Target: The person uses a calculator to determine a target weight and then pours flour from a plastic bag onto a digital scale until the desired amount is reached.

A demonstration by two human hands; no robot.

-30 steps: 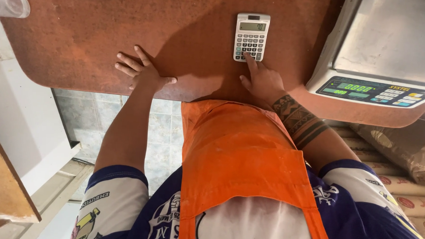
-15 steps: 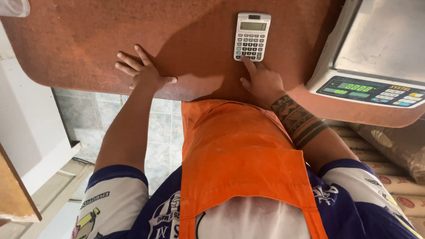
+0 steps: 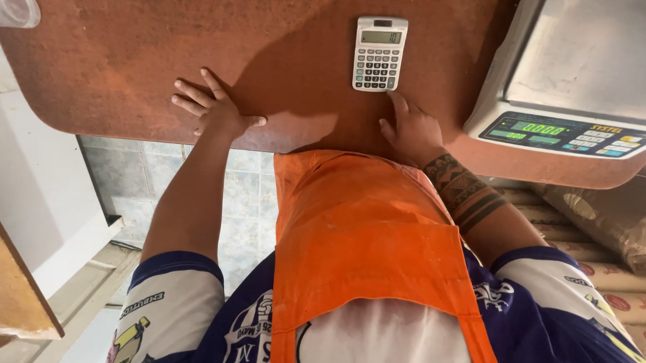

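Note:
A small grey calculator [image 3: 379,53] lies on the reddish-brown counter [image 3: 127,53]. My right hand [image 3: 409,129] rests on the counter just below the calculator, its forefinger stretched toward the calculator's lower right corner; whether the tip touches it I cannot tell. My left hand [image 3: 212,110] lies flat on the counter near its front edge, fingers spread, holding nothing. An orange apron over a blue and white shirt fills the lower middle of the view.
A digital weighing scale [image 3: 577,83] with a steel pan and a lit green display stands at the right of the counter. A clear plastic object [image 3: 10,4] sits at the far left corner. Printed sacks [image 3: 607,234] lie below at the right. A tiled floor shows under the counter.
My right forefinger has slid down off the calculator keys to just below its lower edge. The left hand has not moved.

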